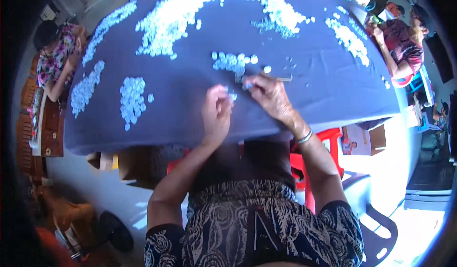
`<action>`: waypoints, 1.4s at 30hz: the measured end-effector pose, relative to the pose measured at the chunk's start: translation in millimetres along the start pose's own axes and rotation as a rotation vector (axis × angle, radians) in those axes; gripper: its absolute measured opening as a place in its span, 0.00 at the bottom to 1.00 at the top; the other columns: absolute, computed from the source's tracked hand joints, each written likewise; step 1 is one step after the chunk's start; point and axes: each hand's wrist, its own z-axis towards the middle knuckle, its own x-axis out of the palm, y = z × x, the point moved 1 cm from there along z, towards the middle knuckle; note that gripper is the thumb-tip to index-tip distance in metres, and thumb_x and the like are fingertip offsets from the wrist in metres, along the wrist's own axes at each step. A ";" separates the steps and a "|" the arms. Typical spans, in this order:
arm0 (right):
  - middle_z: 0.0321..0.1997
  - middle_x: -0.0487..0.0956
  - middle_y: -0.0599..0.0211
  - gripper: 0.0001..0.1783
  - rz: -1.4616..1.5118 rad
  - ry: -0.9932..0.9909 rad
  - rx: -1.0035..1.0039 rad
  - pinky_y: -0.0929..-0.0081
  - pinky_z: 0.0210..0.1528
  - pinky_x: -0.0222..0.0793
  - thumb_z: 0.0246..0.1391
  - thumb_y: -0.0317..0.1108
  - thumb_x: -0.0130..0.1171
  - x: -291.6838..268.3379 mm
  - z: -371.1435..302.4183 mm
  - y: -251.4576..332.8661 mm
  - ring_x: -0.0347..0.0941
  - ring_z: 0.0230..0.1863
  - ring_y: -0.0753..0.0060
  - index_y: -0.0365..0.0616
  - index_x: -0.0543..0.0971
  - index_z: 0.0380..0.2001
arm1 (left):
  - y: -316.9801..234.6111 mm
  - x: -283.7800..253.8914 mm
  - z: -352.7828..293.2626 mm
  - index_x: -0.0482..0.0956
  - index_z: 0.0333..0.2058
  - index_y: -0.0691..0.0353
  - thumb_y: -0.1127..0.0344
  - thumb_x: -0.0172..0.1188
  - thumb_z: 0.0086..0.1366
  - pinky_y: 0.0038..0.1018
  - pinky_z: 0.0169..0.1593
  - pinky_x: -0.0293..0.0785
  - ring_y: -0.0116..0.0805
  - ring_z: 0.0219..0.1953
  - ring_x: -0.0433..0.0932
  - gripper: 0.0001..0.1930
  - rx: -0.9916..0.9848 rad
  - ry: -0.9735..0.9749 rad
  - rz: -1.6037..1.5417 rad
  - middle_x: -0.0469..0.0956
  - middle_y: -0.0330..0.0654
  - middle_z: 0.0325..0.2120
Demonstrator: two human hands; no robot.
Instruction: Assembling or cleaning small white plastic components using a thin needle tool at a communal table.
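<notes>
Over the near part of a dark cloth-covered table [181, 76], my two hands are close together. My left hand [216, 114], slightly blurred, pinches a small clear piece [232, 96] at its fingertips. The thumb and fingers of my right hand [272, 96] are closed on a small bluish piece [247, 85]; its exact kind is too small to tell. Just beyond my hands is a small pile of whitish, translucent pieces [231, 62]. One single piece [267, 69] lies apart, near my right knuckles. By that hand, a thin light stick-like thing [284, 79] rests on the cloth.
A large arc of bright pieces [166, 24] spans the far side. Smaller piles [132, 98] sit at the left, and another [350, 41] at the right. People [59, 57] sit around the table. Red plastic stools [331, 148] and cardboard boxes [138, 164] stand below the near edge.
</notes>
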 end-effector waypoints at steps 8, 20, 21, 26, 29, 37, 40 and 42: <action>0.18 0.71 0.66 0.05 0.082 -0.079 0.044 0.78 0.25 0.66 0.44 0.20 0.54 2.9 -5.8 -4.1 0.66 0.20 0.81 0.38 0.74 0.28 | -3.4 2.2 -4.7 0.66 0.41 0.62 0.79 0.53 0.59 0.16 0.26 0.67 0.19 0.25 0.68 0.11 0.014 -0.023 0.035 0.70 0.37 0.28; 0.26 0.74 0.57 0.08 -0.093 0.085 -0.099 0.65 0.28 0.68 0.41 0.25 0.59 1.5 -2.6 -3.7 0.73 0.27 0.53 0.42 0.74 0.29 | 2.4 -3.3 1.3 0.66 0.43 0.61 0.79 0.53 0.60 0.15 0.27 0.67 0.19 0.25 0.68 0.13 0.034 -0.022 0.119 0.70 0.37 0.30; 0.26 0.74 0.58 0.07 -0.127 0.092 -0.129 0.64 0.29 0.68 0.42 0.25 0.59 -0.4 -3.2 -2.4 0.73 0.28 0.53 0.42 0.74 0.28 | -0.7 -3.4 -1.8 0.66 0.43 0.61 0.79 0.53 0.60 0.15 0.27 0.67 0.19 0.25 0.68 0.13 0.032 -0.023 0.119 0.70 0.36 0.30; 0.28 0.75 0.55 0.06 -0.231 0.177 -0.095 0.62 0.30 0.69 0.43 0.27 0.58 -9.8 -6.7 4.1 0.74 0.30 0.51 0.42 0.73 0.27 | -3.6 0.7 -1.6 0.67 0.43 0.61 0.78 0.54 0.60 0.16 0.29 0.67 0.20 0.28 0.68 0.13 0.028 0.019 0.050 0.69 0.36 0.30; 0.27 0.76 0.53 0.06 -0.243 0.191 -0.108 0.60 0.31 0.69 0.43 0.28 0.58 -9.0 -5.7 0.5 0.74 0.30 0.50 0.41 0.74 0.28 | -0.5 1.2 -1.0 0.66 0.42 0.62 0.79 0.53 0.60 0.15 0.27 0.67 0.19 0.26 0.68 0.13 0.057 0.007 0.093 0.70 0.37 0.30; 0.29 0.77 0.55 0.10 -0.119 0.101 0.014 0.66 0.32 0.70 0.44 0.26 0.59 -14.0 1.2 -3.9 0.76 0.30 0.55 0.39 0.75 0.33 | 0.6 -0.8 3.7 0.66 0.42 0.62 0.79 0.53 0.59 0.16 0.27 0.67 0.19 0.26 0.68 0.12 0.071 0.000 0.119 0.69 0.36 0.29; 0.30 0.77 0.57 0.10 -0.120 -0.056 -0.003 0.70 0.32 0.71 0.45 0.25 0.60 -18.3 7.8 -5.0 0.77 0.29 0.62 0.38 0.75 0.34 | -1.8 2.9 4.0 0.68 0.41 0.62 0.78 0.55 0.58 0.16 0.33 0.67 0.19 0.30 0.68 0.12 0.016 0.029 0.060 0.68 0.35 0.32; 0.31 0.77 0.57 0.09 -0.119 -0.162 0.007 0.71 0.31 0.71 0.46 0.24 0.60 -19.9 15.2 -4.0 0.76 0.29 0.62 0.39 0.76 0.34 | -3.1 -1.6 0.8 0.68 0.41 0.63 0.78 0.55 0.58 0.16 0.33 0.67 0.19 0.30 0.68 0.12 0.020 0.016 0.045 0.68 0.35 0.32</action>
